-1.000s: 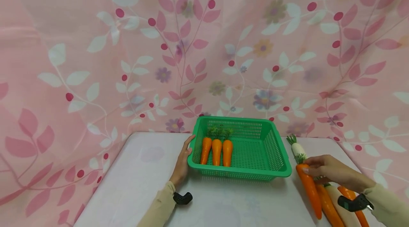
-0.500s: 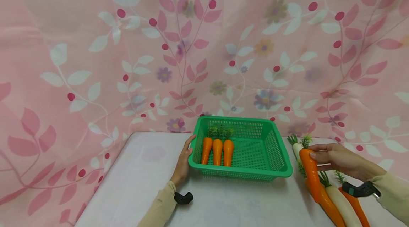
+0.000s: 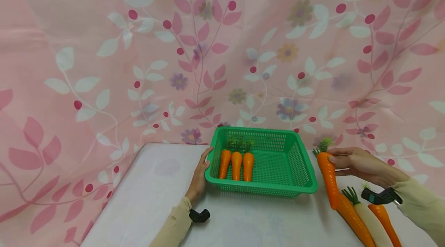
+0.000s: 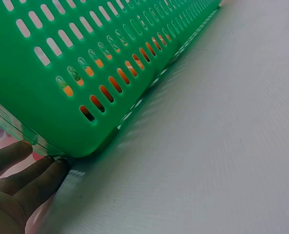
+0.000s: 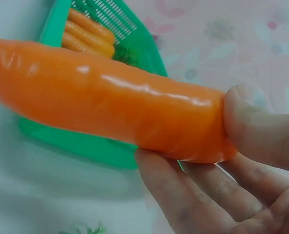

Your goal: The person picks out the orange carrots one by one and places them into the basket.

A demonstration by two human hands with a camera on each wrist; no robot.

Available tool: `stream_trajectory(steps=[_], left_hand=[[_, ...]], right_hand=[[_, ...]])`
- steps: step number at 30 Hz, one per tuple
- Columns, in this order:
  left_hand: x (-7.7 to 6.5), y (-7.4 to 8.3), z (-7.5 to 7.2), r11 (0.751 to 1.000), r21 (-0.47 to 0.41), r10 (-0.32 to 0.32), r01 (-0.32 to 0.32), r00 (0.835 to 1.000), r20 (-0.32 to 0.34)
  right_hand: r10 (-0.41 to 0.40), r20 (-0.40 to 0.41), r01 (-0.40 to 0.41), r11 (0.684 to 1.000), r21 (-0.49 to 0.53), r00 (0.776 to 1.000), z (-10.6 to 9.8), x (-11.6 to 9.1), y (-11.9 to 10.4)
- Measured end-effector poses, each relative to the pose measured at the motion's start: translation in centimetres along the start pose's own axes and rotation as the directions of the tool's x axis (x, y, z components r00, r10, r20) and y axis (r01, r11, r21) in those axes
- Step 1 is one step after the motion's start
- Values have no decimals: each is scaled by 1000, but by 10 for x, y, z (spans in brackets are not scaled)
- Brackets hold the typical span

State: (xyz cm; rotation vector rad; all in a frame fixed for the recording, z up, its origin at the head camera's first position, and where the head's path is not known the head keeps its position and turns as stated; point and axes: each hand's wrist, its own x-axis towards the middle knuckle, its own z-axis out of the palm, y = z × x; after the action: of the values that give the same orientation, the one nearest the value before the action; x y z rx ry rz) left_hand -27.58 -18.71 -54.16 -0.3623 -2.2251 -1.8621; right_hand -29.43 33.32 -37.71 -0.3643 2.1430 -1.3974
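Note:
My right hand pinches a bright orange carrot near its leafy top, between thumb and fingers. Raised beside the basket's right side, the carrot points its tip downward. In the right wrist view, this carrot crosses in front of the green basket. A rectangular, slotted green basket stands mid-table with three carrots lying side by side at its left end. My left hand rests against the basket's left side. Its fairly straight fingers touch the outer wall near a corner in the left wrist view.
At the table's right lie another carrot, a white radish and a further carrot. Green leaves of another vegetable show behind the held carrot. A pink floral curtain hangs behind the white table.
My right hand has lifted the carrot off the pile and then moved it left, closer to the basket. The left hand and basket have stayed in place.

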Motion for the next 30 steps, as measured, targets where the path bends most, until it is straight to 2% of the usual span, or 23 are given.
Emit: stream_trajectory(steps=[4,13,17,30], left_hand=[[0,-2,0,1000,-3,1,-1,1000,9],[0,0,-1,1000,4,10,-10,1000,2],[2,-2,-1,1000,-3,14,-13,1000,5],[1,-3,0,1000,-11,9,-9,1000,7]], right_hand=[[-20,14,20,1000,15,1000,6,7,-6],[-139,66,136,990,48,988,13,20,-23],[-167,81,162,984,68,983,19,28,-27],[-90,0,90,991,104,996,47,65,-36]])
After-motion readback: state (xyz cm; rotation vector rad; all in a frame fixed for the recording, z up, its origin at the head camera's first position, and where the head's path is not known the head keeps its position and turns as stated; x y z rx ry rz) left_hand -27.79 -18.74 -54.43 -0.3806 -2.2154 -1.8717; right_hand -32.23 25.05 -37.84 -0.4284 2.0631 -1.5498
